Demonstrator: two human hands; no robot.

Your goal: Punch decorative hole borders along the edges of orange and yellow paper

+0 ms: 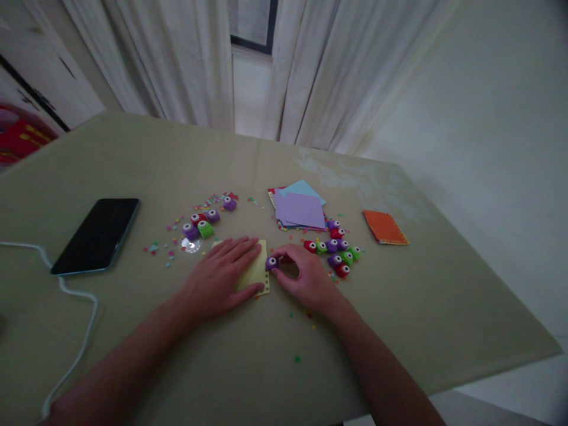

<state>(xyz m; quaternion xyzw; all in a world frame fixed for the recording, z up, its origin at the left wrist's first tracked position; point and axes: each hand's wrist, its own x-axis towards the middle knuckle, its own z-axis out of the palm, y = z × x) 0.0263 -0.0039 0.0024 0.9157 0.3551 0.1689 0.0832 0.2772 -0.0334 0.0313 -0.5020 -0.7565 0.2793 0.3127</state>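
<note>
My left hand (226, 272) lies flat with its fingers stretched out, pressing a pale yellow sheet of paper (261, 275) to the table. Along the sheet's right edge runs a row of small punched holes. Between the thumb and fingers of my right hand (306, 275) is a small purple hole punch (271, 263) with a single white eye, set at that edge. Just beyond my right hand, several similar red, green and purple punches (332, 245) are clustered. More of them (205, 229) lie beyond my left hand.
A stack of coloured paper (302, 210) lies at the middle back, with an orange sheet (385, 227) to its right. At the left are a black-screened tablet (97, 234) and a white cable (91, 322). Paper confetti (154, 247) and a clear disc (190, 245) lie on the table (231, 367).
</note>
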